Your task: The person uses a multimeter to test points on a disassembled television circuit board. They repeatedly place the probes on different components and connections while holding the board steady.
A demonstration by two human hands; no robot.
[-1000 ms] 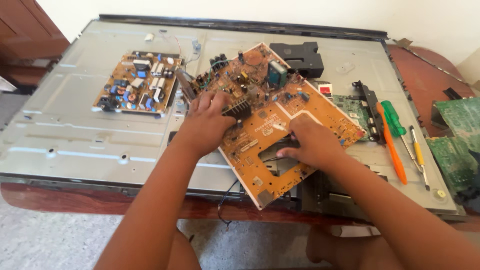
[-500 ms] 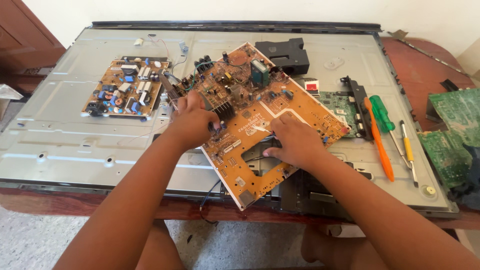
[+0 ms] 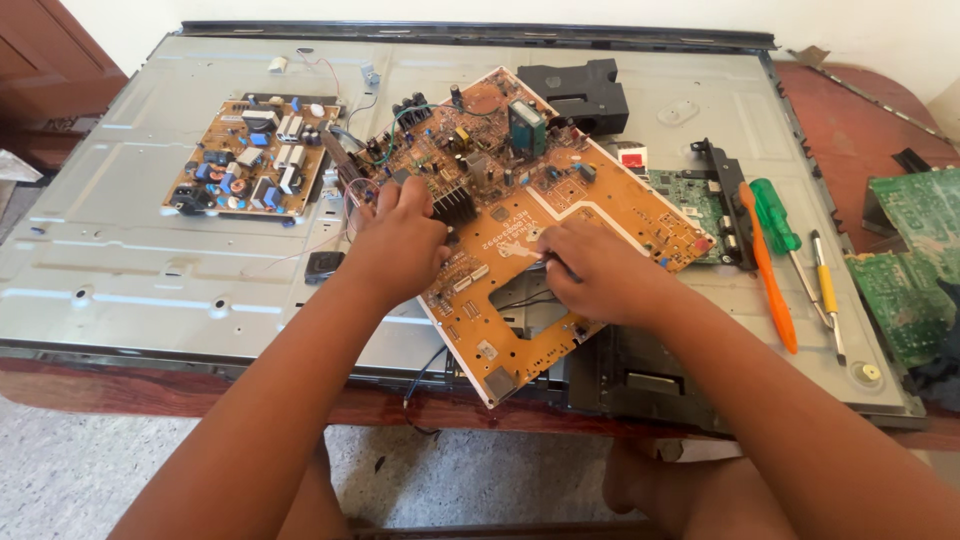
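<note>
A large orange circuit board (image 3: 520, 200) lies tilted across the grey metal back panel (image 3: 130, 260) of a flat screen, its near corner reaching past the panel's front edge. The left hand (image 3: 400, 245) rests curled on the board's left side beside a black finned heat sink (image 3: 455, 203). The right hand (image 3: 595, 270) presses down on the board's middle, fingers bunched; whether they pinch anything I cannot tell. A smaller board (image 3: 250, 170) sits to the left, and an orange-handled tool (image 3: 770, 285) and a green screwdriver (image 3: 772, 212) lie to the right.
</note>
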